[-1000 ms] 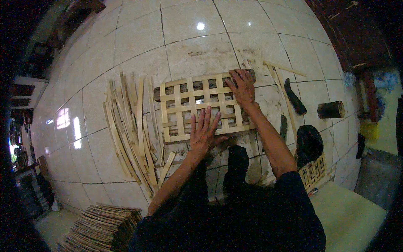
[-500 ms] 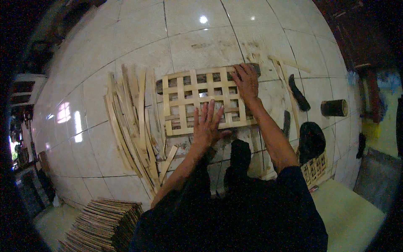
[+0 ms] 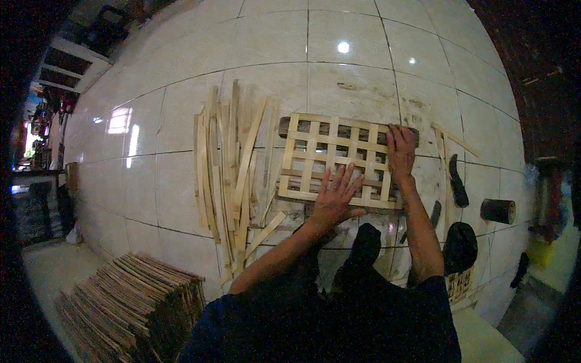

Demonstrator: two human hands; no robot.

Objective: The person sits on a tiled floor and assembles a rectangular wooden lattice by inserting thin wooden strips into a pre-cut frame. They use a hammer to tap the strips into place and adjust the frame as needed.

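Note:
A pale woven lattice of flat bamboo-like strips (image 3: 330, 159) lies on the tiled floor before me. Beneath its far edge runs a dark length of wood (image 3: 288, 125), which sticks out at both ends. My left hand (image 3: 337, 196) rests flat over the near middle of the weave, fingers spread, holding nothing. At the far right corner is my right hand (image 3: 402, 156), its fingers bent over the lattice's edge and closed on it; the thumb is hidden. Left of the lattice lies a loose bundle of long pale strips (image 3: 233, 163), with a short strip (image 3: 266, 233) near my left forearm.
A large stack of thin brown-edged pieces (image 3: 136, 296) stands at the lower left. On the right lie a dark curved object (image 3: 458, 181), a dark cylinder (image 3: 498, 210), a black rounded thing (image 3: 460, 247) and another woven lattice (image 3: 461, 285). Thin strips (image 3: 455, 140) lie at far right.
The view has swung left, so the whole scene sits farther right and lower in the picture. Both hands keep about the same places on the lattice.

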